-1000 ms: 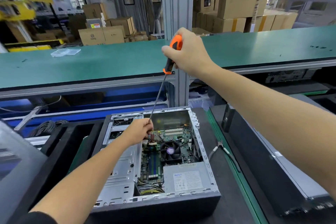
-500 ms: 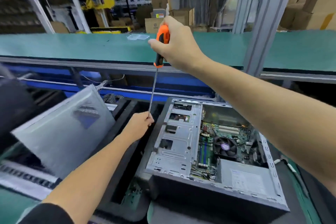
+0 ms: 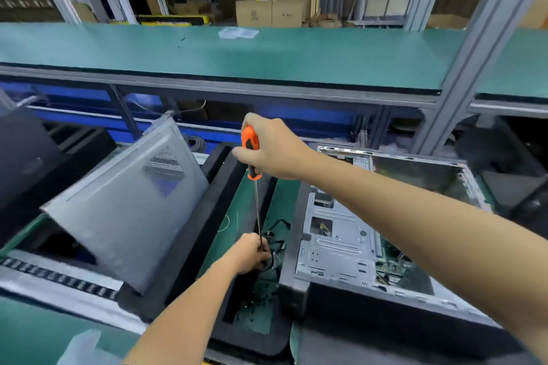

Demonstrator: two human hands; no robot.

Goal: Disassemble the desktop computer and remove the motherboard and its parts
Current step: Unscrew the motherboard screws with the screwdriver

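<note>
The open desktop case point(image 3: 335, 249) lies on its side at the right, with a strip of green motherboard point(image 3: 391, 267) showing inside behind my right forearm. My right hand point(image 3: 275, 151) grips the orange handle of a long screwdriver point(image 3: 250, 151), held upright left of the case. My left hand point(image 3: 252, 253) is curled around the screwdriver's tip, low over a black foam tray point(image 3: 219, 246) that holds black cables point(image 3: 277, 234) and small screws. Whether the left hand also holds a screw is hidden.
A grey metal side panel point(image 3: 127, 216) leans in the left foam tray. A dark computer case point(image 3: 26, 154) stands at the far left. A green shelf point(image 3: 267, 53) runs across above, held by aluminium posts point(image 3: 462, 77). Cardboard boxes point(image 3: 269, 12) stand behind.
Both hands and the screwdriver moved left out of the case and down over the foam tray. My head turned left, so the case now sits at the right.
</note>
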